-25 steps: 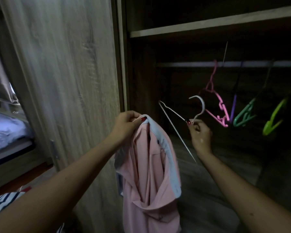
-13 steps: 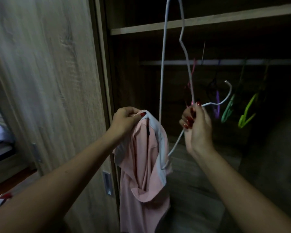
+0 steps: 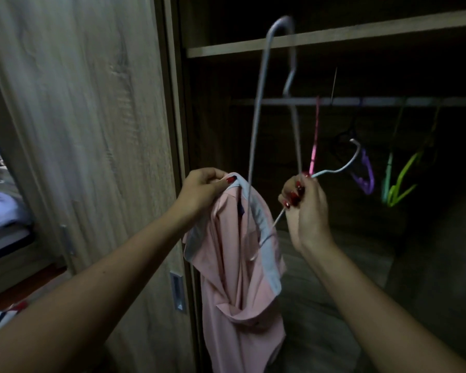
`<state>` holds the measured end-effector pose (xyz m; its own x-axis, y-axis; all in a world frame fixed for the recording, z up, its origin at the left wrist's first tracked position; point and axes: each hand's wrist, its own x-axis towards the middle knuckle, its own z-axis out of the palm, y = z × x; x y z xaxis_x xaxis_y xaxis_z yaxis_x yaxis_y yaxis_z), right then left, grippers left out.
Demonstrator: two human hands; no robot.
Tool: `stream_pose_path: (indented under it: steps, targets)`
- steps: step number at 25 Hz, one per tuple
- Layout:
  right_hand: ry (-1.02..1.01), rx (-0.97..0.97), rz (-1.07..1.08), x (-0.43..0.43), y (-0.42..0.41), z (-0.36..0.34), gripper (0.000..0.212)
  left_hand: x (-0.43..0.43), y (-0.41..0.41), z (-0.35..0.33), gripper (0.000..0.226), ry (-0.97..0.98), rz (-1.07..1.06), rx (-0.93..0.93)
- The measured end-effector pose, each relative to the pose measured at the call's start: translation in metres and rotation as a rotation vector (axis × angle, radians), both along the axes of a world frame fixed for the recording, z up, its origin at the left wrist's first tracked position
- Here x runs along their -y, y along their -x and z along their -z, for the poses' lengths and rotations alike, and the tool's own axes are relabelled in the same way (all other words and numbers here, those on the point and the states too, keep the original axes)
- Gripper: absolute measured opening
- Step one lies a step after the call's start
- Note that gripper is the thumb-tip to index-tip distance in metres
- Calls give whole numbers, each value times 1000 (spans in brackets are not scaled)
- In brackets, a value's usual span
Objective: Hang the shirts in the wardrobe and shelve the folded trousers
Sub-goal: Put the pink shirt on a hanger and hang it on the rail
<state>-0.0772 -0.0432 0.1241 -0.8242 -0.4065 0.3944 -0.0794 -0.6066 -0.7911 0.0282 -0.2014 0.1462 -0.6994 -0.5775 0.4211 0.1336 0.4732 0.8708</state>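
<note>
The wardrobe (image 3: 172,103) stands open, and the pink shirt (image 3: 234,292) hangs in front of it, just beside the door edge. It is not on the rail (image 3: 388,101) yet; the rail is up and to the right of the shirt, well apart from it.

A second ago the white hanger (image 3: 257,117) was low and off to the right of the shirt, not touching it. Now it stands on end. One tip pokes down into the neck of the shirt, and the other tip sticks up high above the shirt. So I think the hanger is going into the shirt, and the other shoulder still needs to go on. After that, the shirt can go on the rail. In the last half second little has changed.

The left hand (image 3: 202,189) is at the top of the shirt. Its grip pinches the grey collar (image 3: 261,219) and holds it open. The right hand (image 3: 307,211) is just to the right of the shirt. Its grip is curled tight round the hanger's neck, and the hook (image 3: 342,162) points away from the shirt. I see no folded trousers.
</note>
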Motion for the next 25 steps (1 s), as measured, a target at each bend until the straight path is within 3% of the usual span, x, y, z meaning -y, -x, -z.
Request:
stream_pose_path:
  steps: [3,7,9,12,14,18,22,25]
  targets:
    - [-323,-98,89,3,21,46,23,-2,-7,-8,14,23,42,-14]
    - [-523,-296,133,-2,48,91,28,10,-15,-12,13,196,0,42]
    - [-594,-412,195,-9,63,101,28,21,-18,-8,10,402,-63,145]
    - [-676,-608,292,-22,79,108,25,33,-26,0,18,890,-265,345]
    - [-710,-742,281,-26,77,103,25,31,-28,4,23,1033,-339,386]
    - [-752,-916,321,-22,61,86,29,23,-24,5,34,1126,-432,396]
    - [-818,-1085,217,-14,33,66,29,13,-17,8,32,1217,-412,229]
    - [-635,-946,273,-8,36,59,21,9,-3,21,17,932,-212,140]
